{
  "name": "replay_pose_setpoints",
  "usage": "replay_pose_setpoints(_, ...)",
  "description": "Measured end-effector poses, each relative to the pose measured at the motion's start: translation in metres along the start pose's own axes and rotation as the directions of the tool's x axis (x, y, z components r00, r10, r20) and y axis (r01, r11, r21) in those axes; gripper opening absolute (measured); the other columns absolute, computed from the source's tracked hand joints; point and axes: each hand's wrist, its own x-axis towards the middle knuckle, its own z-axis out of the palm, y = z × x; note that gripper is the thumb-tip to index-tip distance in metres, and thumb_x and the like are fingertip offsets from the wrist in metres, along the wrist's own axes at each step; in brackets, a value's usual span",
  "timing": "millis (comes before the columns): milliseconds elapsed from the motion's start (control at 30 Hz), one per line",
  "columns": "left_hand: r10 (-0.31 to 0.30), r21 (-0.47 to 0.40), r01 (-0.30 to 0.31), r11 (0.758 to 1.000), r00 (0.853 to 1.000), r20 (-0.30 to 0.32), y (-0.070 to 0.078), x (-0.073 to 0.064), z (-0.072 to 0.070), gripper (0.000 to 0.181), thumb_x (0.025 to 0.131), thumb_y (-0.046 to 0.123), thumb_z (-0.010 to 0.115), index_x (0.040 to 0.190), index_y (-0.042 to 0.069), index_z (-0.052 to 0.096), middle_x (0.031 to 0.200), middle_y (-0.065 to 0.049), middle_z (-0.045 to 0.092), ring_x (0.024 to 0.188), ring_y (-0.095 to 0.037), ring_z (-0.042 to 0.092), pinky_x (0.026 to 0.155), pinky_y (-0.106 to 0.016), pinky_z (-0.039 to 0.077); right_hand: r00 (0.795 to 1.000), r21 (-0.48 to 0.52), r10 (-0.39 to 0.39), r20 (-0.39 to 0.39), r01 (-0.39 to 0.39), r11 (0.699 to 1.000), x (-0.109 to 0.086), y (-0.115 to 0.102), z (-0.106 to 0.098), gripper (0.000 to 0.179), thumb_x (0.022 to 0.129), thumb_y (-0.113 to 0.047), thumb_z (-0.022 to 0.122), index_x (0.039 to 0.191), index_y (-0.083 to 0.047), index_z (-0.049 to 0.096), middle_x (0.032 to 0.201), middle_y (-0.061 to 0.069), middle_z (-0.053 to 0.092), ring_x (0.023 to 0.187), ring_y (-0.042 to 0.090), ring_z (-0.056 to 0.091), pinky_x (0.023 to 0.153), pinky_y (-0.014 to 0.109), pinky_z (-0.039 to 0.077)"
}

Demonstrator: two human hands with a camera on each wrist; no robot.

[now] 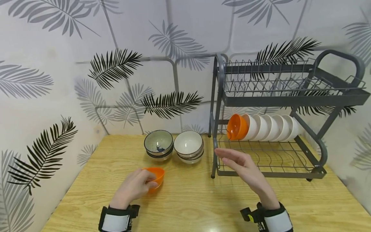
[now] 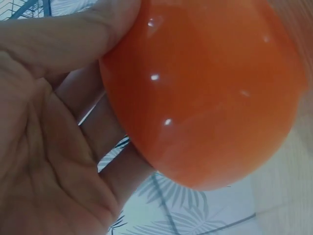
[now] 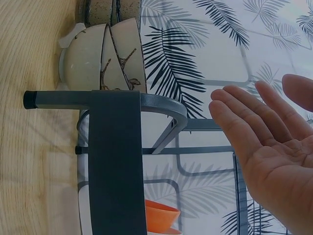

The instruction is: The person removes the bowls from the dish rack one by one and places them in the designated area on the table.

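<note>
My left hand (image 1: 134,188) grips an orange bowl (image 1: 156,178) by its side, low over the front left of the table. In the left wrist view, thumb and fingers pinch the edge of the bowl (image 2: 205,98), its smooth outer surface facing that camera. My right hand (image 1: 246,167) holds nothing, its fingers extended beside the left front post of the dish rack (image 1: 271,174). The right wrist view shows that palm (image 3: 274,152) with fingers nearly straight. On the rack's lower shelf, another orange bowl (image 1: 237,127) stands on edge at the left end of a row of white bowls (image 1: 268,128).
Two stacks of bowls stand against the wall: greenish bowls (image 1: 158,143) with dark rims and, beside them, cream bowls (image 1: 188,145). The rack's upper tier (image 1: 292,100) overhangs the row of bowls. Wood-patterned table surface (image 1: 185,206) stretches before the stacks.
</note>
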Motion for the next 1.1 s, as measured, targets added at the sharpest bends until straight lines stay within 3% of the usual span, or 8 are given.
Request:
replay_pose_setpoints(233,-0.052,-0.048,0.054,0.997,0.998,0.04,-0.005,-0.001,0.003,0.032,0.079,0.012,0.074,0.057,0.016,0.052,0.053,0.01,0.031,0.048,-0.006,0.03,0.049,-0.024,0.022,1.0,0.003,-0.005,0.0,0.005,1.0,0.0,0.0,0.0,0.039,0.099,-0.01,0.051,0.135,0.006,0.05,0.135,0.024,0.052,0.123,0.03,0.05,0.101,0.054,0.038)
replay_pose_setpoints(400,-0.122,-0.111,0.131,0.985,0.989,0.087,-0.006,-0.002,0.003,0.006,0.077,0.009,0.076,0.077,0.012,0.071,0.065,0.006,0.056,0.058,-0.011,0.047,0.052,-0.028,0.04,1.0,0.004,-0.004,0.002,0.004,1.0,0.0,-0.001,0.0,0.04,0.099,-0.01,0.051,0.135,0.006,0.049,0.136,0.025,0.051,0.123,0.03,0.049,0.101,0.054,0.038)
replay_pose_setpoints(533,-0.178,-0.133,0.195,0.972,0.975,0.133,-0.006,-0.003,0.004,0.009,0.076,0.01,0.077,0.084,0.01,0.072,0.075,0.001,0.062,0.067,-0.014,0.053,0.06,-0.034,0.049,1.0,0.008,0.002,0.003,-0.002,1.0,0.0,-0.001,0.0,0.04,0.099,-0.01,0.051,0.135,0.007,0.049,0.136,0.026,0.05,0.123,0.03,0.049,0.101,0.056,0.037)
replay_pose_setpoints(767,-0.265,-0.129,0.291,0.948,0.945,0.19,-0.01,-0.005,0.009,0.018,0.072,0.009,0.081,0.086,0.01,0.069,0.076,-0.001,0.06,0.075,-0.017,0.053,0.066,-0.037,0.051,1.0,0.007,0.009,0.003,-0.009,1.0,-0.001,0.0,0.0,0.04,0.099,-0.01,0.051,0.135,0.007,0.049,0.136,0.026,0.05,0.123,0.032,0.049,0.101,0.058,0.037)
replay_pose_setpoints(1100,-0.261,-0.145,0.291,0.946,0.945,0.197,-0.013,-0.002,0.013,0.023,0.069,0.006,0.082,0.088,0.009,0.069,0.076,-0.002,0.062,0.074,-0.017,0.055,0.066,-0.037,0.053,1.0,0.002,-0.003,0.004,0.003,1.0,-0.001,-0.001,0.0,0.04,0.099,-0.009,0.051,0.135,0.008,0.049,0.135,0.026,0.051,0.123,0.033,0.049,0.101,0.058,0.038)
